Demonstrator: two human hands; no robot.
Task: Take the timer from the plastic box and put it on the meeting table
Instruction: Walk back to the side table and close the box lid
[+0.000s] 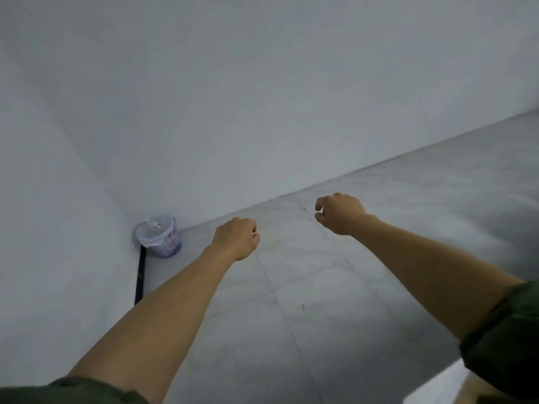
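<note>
Neither the timer, the plastic box nor the meeting table is in view. My left hand [236,237] is stretched out over the grey floor with its fingers curled in and nothing in it. My right hand [339,212] is held a little higher and further right, fingers also curled shut and holding nothing. Both forearms are bare, with dark green sleeves at the elbows.
A small bin [159,236] lined with a clear bag stands in the corner where two white walls meet. A black strip [140,275] runs along the base of the left wall. The grey tiled floor [379,258] spreads to the right. A pale edge [434,386] shows at the bottom right.
</note>
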